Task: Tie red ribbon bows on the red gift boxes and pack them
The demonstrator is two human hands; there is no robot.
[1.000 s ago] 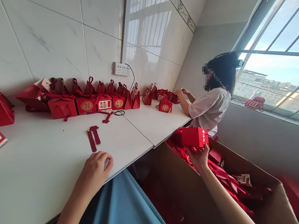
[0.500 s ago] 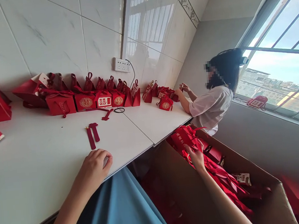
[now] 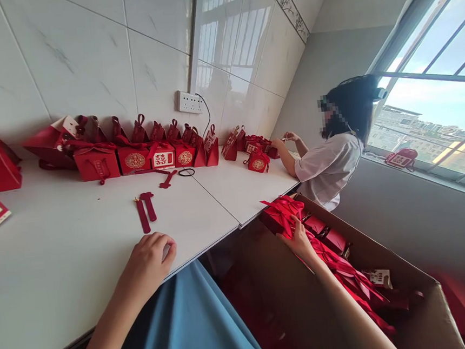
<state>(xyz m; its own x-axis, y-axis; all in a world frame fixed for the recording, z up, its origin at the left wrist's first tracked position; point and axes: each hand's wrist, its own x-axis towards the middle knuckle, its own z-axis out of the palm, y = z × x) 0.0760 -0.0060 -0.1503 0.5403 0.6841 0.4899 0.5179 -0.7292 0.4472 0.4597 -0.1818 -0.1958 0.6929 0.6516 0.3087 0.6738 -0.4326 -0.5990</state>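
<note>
My left hand (image 3: 152,259) rests on the front edge of the white table (image 3: 80,253), its fingers curled loosely with nothing visible in them. Two dark red strips, one a tag (image 3: 142,215) and one a folded-looking piece (image 3: 148,206), lie just beyond it. My right hand (image 3: 299,243) reaches into a tall cardboard box (image 3: 412,273) beside the table. Its thumb and fingers are around the near side of a red gift box (image 3: 285,213) topped with a ribbon bow; the fingertips are partly hidden. More red gift boxes (image 3: 333,239) with ribbons fill the carton around it.
Red gift boxes (image 3: 134,158) line the tiled wall. A black ring (image 3: 186,172) and another red strip (image 3: 169,179) lie before them. A co-worker (image 3: 330,144) handles something at the table's far end. A power strip (image 3: 188,101) is on the wall; a red bag (image 3: 402,158) sits on the windowsill.
The gift box at my right hand showed a face with pale lettering; now its ribbon bow faces up. My right hand has shifted slightly up and left. My left hand stays put.
</note>
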